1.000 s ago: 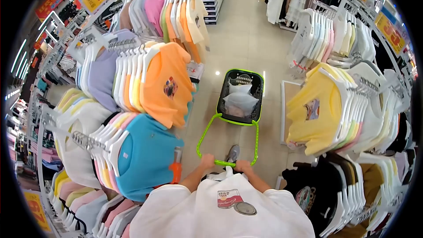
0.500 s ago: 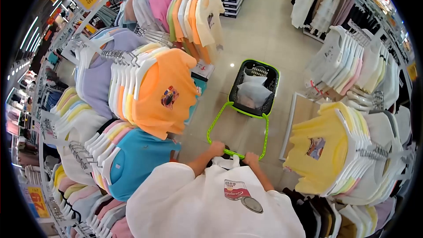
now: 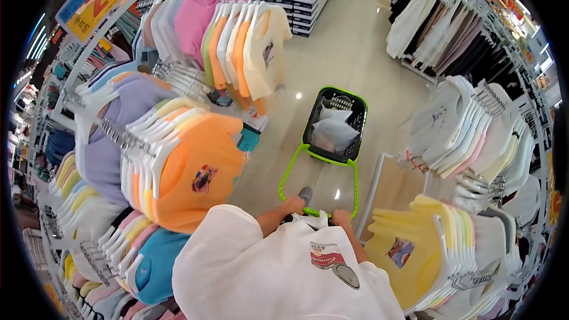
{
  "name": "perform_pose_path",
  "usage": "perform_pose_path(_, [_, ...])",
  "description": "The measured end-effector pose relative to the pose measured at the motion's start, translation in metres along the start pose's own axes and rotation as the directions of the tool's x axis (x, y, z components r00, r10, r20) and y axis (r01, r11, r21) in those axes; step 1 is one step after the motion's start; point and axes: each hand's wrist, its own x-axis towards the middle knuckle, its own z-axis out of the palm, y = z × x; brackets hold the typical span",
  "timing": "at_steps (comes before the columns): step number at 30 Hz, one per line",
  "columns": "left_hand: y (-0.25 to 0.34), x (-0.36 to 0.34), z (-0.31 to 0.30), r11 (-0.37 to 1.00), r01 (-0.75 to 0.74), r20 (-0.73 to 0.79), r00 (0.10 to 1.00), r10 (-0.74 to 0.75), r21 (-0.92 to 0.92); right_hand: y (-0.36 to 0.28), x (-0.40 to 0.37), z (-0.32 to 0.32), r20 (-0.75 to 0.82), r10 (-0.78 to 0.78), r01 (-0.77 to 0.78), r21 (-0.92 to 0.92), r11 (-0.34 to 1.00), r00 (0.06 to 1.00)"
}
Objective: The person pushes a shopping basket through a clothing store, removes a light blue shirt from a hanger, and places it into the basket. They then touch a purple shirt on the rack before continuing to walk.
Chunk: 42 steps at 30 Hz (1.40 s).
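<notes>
My left hand [image 3: 293, 205] is closed round the left end of the crossbar on a bright green basket handle [image 3: 285, 172]. At the other end of that bar my right hand [image 3: 341, 218] grips too, its fingers partly hidden. The handle runs forward to a black shopping basket [image 3: 309, 137] with a green rim, standing on the floor ahead of me. Inside the basket lie whitish, translucent plastic packages [image 3: 338, 133]. Between my hands and my body is a white shirt front [image 3: 284, 255] with a printed can on it.
Racks of hanging shirts flank the aisle: an orange shirt [image 3: 192, 172] at left, a yellow shirt [image 3: 409, 249] at right. Shoe boxes [image 3: 303, 6] are stacked farther ahead. A low wooden platform [image 3: 388, 186] edges the right side. Pale tiled floor [image 3: 332, 53] runs forward.
The racks on both sides have slid down the view as I move forward along the aisle. The basket keeps its place ahead of me, and a grey shoe now shows beneath the handle.
</notes>
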Motion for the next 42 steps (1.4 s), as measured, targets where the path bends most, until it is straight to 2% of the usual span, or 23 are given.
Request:
perform_pose_path(6, [-0.019,0.063,-0.052,0.998,-0.054,0.042,0.998,0.054,0.015,0.016,0.060,-0.050,-0.052,0.017,-0.017,-0.008,1.000,0.998])
perform_pose_path(8, [-0.023,0.075,-0.068,0.995,0.043,0.017,0.999,-0.042,-0.086,0.018,0.074,-0.066,-0.043,0.020,-0.019,0.015,1.000,0.999])
perform_pose_path(12, [-0.032,0.101,-0.094,0.998,0.029,0.012,1.000,-0.028,-0.052,0.014,0.092,-0.114,-0.037,0.011,-0.009,0.066,0.998,0.999])
perform_pose_path(14, [-0.038,0.116,-0.098,1.000,0.011,-0.043,0.999,-0.011,-0.020,0.022,0.115,-0.111,-0.044,0.013,-0.011,0.029,1.000,0.999])
perform_pose_path(18, [-0.039,0.135,-0.123,0.999,0.038,-0.027,0.999,-0.038,-0.005,0.035,0.144,-0.121,-0.046,-0.047,0.045,-0.047,0.998,0.998])
perform_pose_path(21, [-0.041,0.154,-0.141,0.999,0.053,-0.024,0.998,-0.053,-0.005,0.042,0.162,-0.144,-0.005,-0.067,0.067,-0.011,0.998,0.998])
perform_pose_path(24, [-0.042,0.181,-0.150,0.998,0.069,-0.054,0.996,-0.069,0.000,0.059,0.190,-0.157,0.021,-0.101,0.100,0.021,0.995,0.995])
perform_pose_path(27, [-0.038,0.214,-0.180,0.991,0.131,-0.048,0.990,-0.132,-0.021,0.075,0.218,-0.183,-0.030,-0.118,0.119,0.018,0.993,0.993])
perform_pose_path(31, [-0.030,0.256,-0.220,0.988,0.141,-0.067,0.988,-0.137,0.062,0.105,0.264,-0.217,0.043,-0.100,0.098,0.027,0.995,0.994])
perform_pose_path(36, [-0.019,0.310,-0.268,0.981,0.139,-0.068,0.989,-0.131,0.134,0.142,0.312,-0.253,0.045,-0.106,0.103,0.054,0.993,0.993])
perform_pose_path(42, [-0.015,0.349,-0.308,0.983,0.181,-0.160,0.972,-0.172,0.042,0.162,0.349,-0.303,0.046,-0.109,0.104,0.099,0.990,0.993])
